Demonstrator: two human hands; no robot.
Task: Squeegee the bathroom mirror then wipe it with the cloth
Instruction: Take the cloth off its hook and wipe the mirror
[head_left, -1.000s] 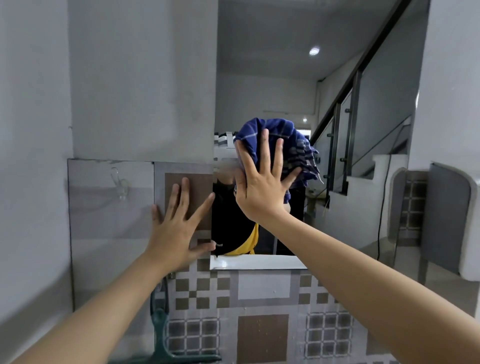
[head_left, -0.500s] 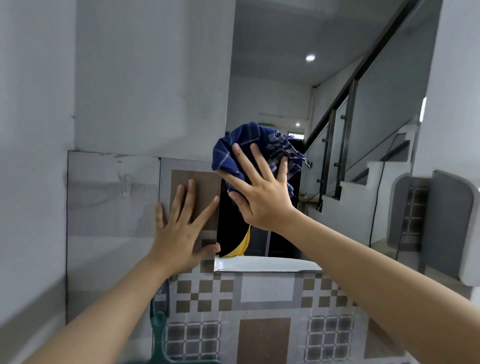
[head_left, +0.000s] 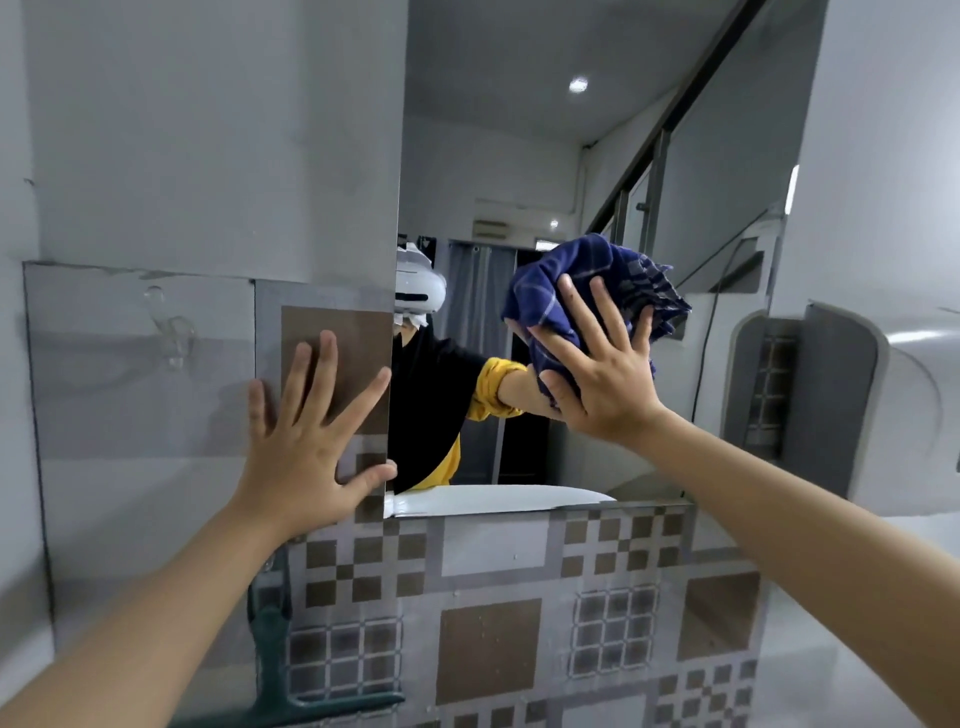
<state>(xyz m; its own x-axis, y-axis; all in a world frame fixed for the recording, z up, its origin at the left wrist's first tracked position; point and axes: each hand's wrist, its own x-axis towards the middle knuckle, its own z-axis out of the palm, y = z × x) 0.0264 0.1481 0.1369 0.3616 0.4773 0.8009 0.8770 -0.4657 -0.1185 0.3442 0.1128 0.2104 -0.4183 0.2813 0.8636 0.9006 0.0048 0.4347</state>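
Crumpled blue checked cloth (head_left: 597, 291) pressed against glossy mirror (head_left: 519, 156) by right hand (head_left: 602, 374), fingers straight, splayed. Left of mirror: left hand (head_left: 306, 441) flat, spread on tiled wall (head_left: 130, 389). Below: green squeegee (head_left: 275, 670).

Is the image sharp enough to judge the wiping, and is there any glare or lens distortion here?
Head view: both hands sharp, the right hand pressing the blue cloth flat on the mirror; the edges are soft, and the green squeegee is blurred. One ceiling spot reflects as a small bright dot, with no wash-out. The wide-angle lens bows the walls outward; the left hand casts only a faint shadow.
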